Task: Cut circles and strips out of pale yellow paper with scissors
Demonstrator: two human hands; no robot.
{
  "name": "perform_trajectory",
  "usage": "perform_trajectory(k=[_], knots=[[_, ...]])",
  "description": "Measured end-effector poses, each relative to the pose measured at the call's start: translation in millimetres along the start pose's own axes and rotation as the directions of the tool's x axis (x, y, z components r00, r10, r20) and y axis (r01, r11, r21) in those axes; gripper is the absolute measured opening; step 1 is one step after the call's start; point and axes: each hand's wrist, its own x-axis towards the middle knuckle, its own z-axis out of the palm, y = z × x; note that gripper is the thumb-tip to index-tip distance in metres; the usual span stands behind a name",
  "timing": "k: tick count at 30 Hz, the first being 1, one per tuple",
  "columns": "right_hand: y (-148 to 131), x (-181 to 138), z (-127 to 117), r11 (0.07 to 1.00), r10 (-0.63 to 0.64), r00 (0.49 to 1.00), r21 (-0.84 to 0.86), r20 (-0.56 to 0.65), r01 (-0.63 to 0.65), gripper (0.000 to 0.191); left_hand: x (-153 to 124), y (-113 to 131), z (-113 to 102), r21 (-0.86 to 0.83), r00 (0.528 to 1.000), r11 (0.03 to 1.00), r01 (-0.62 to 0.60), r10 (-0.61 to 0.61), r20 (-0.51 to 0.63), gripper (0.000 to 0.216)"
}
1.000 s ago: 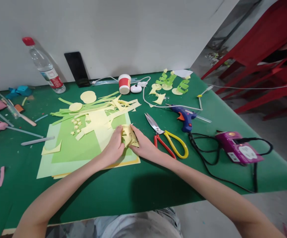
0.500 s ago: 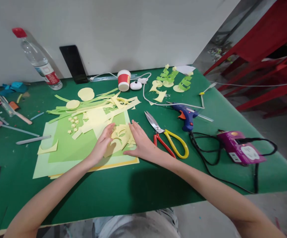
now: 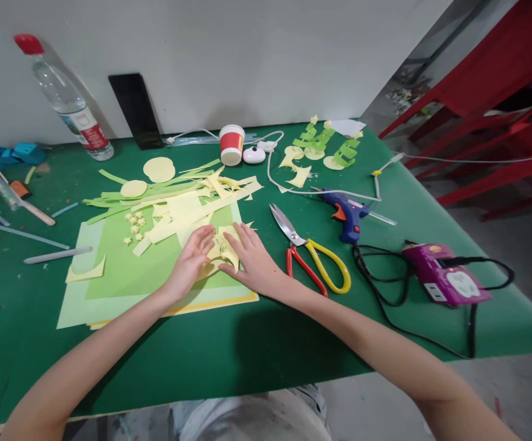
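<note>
From where I stand, the yellow paper scraps (image 3: 222, 250) sit between the person's two hands, at the right side of the green sheet (image 3: 132, 269) on the table (image 3: 178, 361). The right hand (image 3: 257, 263) lies palm down over their edge, fingers stretched and a little apart, gripping nothing. The left hand (image 3: 187, 263) faces it edge-on, fingers loosely curved with nothing clasped; whether its tips touch the paper I can't tell. Set on either side like that, the hands seem to fence the loose bits together. Taking the scraps as the clock's centre, the scissors (image 3: 299, 241) lie at three o'clock, probably for easy reach, the glue gun (image 3: 350, 217) rests beyond towards two, and small paper stars (image 3: 139, 222) cluster near ten, apart from the cuttings.
</note>
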Motion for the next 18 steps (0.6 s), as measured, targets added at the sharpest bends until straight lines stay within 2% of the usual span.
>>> perform_trajectory(k=[3,5,7,10,13,18], knots=[[1,-1,-4,1.000,-0.004,1.000,-0.003,0.024,0.004,0.055,-5,0,-17,0.148,0.996,0.988,-0.037,0.048,-0.071,0.056],[2,-1,-7,1.000,-0.009,0.999,-0.006,0.042,0.010,0.055,-10,1,-28,0.271,0.992,0.961,-0.060,0.088,-0.094,0.049],[2,0,-9,1.000,-0.009,0.999,-0.014,0.050,0.010,0.059,-15,0,-38,0.393,0.991,0.916,-0.083,0.117,-0.065,0.042],[3,2,-7,0.999,-0.003,0.999,-0.036,0.039,0.005,0.065,-21,-2,-45,0.537,0.990,0.832,-0.135,0.132,0.044,0.039],[4,4,-4,0.998,-0.002,1.000,-0.063,0.008,0.002,0.052,-23,-4,-47,0.637,0.981,0.746,-0.195,0.144,0.132,0.036],[7,7,-6,0.995,-0.015,0.998,-0.102,-0.060,0.009,0.034,-21,-2,-53,0.743,0.977,0.637,-0.207,0.170,0.126,0.030]])
